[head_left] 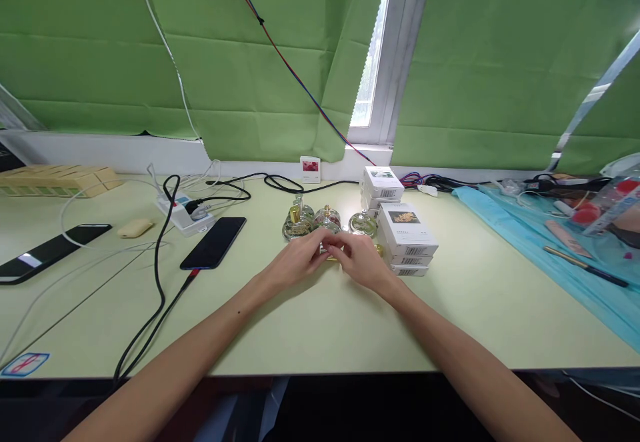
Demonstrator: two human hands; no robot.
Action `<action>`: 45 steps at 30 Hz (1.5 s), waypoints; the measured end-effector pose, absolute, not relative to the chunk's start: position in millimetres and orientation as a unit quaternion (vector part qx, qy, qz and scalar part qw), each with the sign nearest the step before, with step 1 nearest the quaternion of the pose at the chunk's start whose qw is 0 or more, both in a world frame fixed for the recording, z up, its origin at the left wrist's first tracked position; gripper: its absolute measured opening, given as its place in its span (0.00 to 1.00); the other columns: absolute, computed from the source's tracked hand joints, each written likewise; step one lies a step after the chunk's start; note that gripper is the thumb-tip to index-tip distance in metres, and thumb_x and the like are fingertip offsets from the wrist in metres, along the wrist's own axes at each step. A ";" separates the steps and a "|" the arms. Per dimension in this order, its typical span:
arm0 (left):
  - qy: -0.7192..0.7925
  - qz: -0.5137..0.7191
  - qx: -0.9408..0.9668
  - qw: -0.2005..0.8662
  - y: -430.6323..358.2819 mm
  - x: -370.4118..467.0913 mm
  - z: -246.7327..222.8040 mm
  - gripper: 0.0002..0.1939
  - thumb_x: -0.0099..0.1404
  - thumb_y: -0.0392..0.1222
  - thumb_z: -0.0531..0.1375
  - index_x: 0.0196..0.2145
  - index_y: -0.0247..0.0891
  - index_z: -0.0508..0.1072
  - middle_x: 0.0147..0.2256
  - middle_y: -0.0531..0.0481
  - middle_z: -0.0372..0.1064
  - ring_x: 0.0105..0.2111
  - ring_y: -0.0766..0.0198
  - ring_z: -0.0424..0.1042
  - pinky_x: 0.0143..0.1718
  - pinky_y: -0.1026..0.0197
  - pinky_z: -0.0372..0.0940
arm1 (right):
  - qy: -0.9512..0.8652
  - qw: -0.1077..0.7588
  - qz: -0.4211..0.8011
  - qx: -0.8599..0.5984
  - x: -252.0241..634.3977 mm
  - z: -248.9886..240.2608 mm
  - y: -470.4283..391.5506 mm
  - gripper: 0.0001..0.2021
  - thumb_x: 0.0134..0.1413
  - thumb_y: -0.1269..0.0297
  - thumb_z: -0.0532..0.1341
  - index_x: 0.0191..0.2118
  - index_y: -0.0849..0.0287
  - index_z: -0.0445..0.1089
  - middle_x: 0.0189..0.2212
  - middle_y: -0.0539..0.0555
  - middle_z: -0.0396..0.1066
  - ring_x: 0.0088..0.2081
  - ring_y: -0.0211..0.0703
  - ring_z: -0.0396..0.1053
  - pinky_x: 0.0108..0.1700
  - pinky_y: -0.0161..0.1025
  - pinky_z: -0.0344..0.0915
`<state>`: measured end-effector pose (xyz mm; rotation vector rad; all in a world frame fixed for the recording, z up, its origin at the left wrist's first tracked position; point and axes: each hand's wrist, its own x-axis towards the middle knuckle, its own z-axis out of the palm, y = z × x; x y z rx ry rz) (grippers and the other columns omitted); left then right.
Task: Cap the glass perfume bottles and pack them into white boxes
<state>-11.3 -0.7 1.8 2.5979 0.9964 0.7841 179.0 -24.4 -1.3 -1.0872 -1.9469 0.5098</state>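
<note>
Right between the left hand [299,254] and the right hand [362,256], where their fingertips come together, sits a small shiny piece [323,249], mostly hidden by the fingers. Both hands are curled narrow with the thumbs turned inward; whether either one is closed firmly on the piece, I cannot tell. Just beyond the left hand stands a clear jar [297,229] with gold at its top; past the meeting fingertips is a middle jar [327,217], and just beyond the right hand a domed jar [363,224]. To the right of the right hand, white cartons [405,234] with a printed picture are stacked on the bench [320,335]. Off to the left of the left hand lies a black smartphone [214,243], a charging cable [176,295] plugged into its near end.

The jars look like glass, so I would expect them to be stiff, slick and easily chipped, though not heavy. A hold low around the body should be safer than one on the top, which may be a loose lid. The cartons seem light and firm, best taken across their narrow sides
</note>
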 end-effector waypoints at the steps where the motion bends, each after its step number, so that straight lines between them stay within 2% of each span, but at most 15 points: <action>1: 0.338 0.274 0.892 0.124 -0.8 -11.1 1.8 0.09 0.73 0.41 0.53 0.49 0.41 0.68 0.41 0.49 0.75 0.31 0.64 0.72 0.34 0.60 0.65 | -0.772 0.417 0.204 -0.433 179.0 -0.7 -24.7 0.07 0.62 0.70 0.59 0.35 0.58 0.75 0.29 0.50 0.77 0.27 0.38 0.67 0.33 0.35 0.61; 7: 0.361 0.283 0.885 0.086 -0.9 -10.8 4.5 0.10 0.72 0.45 0.55 0.49 0.41 0.68 0.40 0.50 0.74 0.29 0.64 0.72 0.32 0.60 0.64 | -0.760 0.429 0.183 -0.452 180.3 -0.6 -24.3 0.07 0.62 0.70 0.60 0.36 0.57 0.75 0.30 0.50 0.78 0.26 0.38 0.68 0.34 0.35 0.61; 14: 0.462 0.311 0.829 0.051 11.1 -15.5 -0.1 0.19 0.70 0.50 0.59 0.54 0.41 0.65 0.41 0.50 0.71 0.26 0.65 0.67 0.33 0.59 0.62 | -0.754 0.440 0.131 -0.470 184.1 -7.7 -19.2 0.09 0.66 0.65 0.57 0.41 0.58 0.76 0.30 0.52 0.77 0.27 0.40 0.68 0.34 0.36 0.61; 21: 0.496 0.285 0.816 0.081 13.2 -16.3 -1.1 0.21 0.71 0.51 0.57 0.56 0.39 0.66 0.36 0.48 0.72 0.32 0.58 0.72 0.31 0.59 0.60 | -0.767 0.432 0.126 -0.457 182.6 -6.1 -21.2 0.11 0.68 0.66 0.56 0.40 0.57 0.77 0.31 0.53 0.76 0.32 0.42 0.70 0.37 0.37 0.62; 28: 0.503 0.269 0.815 0.102 12.9 -16.0 -3.0 0.22 0.71 0.52 0.56 0.57 0.39 0.66 0.33 0.51 0.71 0.30 0.58 0.71 0.31 0.59 0.60 | -0.770 0.426 0.125 -0.458 181.8 -6.8 -21.4 0.09 0.67 0.69 0.58 0.43 0.57 0.77 0.34 0.54 0.76 0.32 0.41 0.70 0.38 0.38 0.64; 35: 0.506 0.271 0.812 0.108 13.7 -16.1 -3.9 0.20 0.71 0.53 0.56 0.54 0.39 0.66 0.31 0.51 0.71 0.30 0.58 0.71 0.30 0.59 0.59 | -0.772 0.415 0.140 -0.460 181.9 -7.0 -21.5 0.10 0.63 0.72 0.61 0.47 0.58 0.76 0.37 0.55 0.76 0.32 0.41 0.70 0.39 0.39 0.66; 42: 0.502 0.275 0.810 0.127 13.4 -16.1 -5.3 0.22 0.70 0.53 0.56 0.56 0.39 0.64 0.30 0.52 0.71 0.30 0.57 0.71 0.31 0.59 0.60 | -0.773 0.432 0.143 -0.441 180.6 -11.3 -18.7 0.10 0.62 0.74 0.61 0.45 0.58 0.76 0.36 0.54 0.75 0.32 0.41 0.70 0.37 0.38 0.68; 45: 0.497 0.290 0.803 0.156 14.0 -15.2 -8.8 0.23 0.70 0.52 0.57 0.57 0.38 0.63 0.29 0.52 0.71 0.30 0.57 0.72 0.31 0.59 0.61 | -0.771 0.436 0.147 -0.439 179.7 -11.0 -20.1 0.08 0.62 0.71 0.61 0.44 0.57 0.77 0.35 0.54 0.74 0.31 0.40 0.70 0.35 0.38 0.68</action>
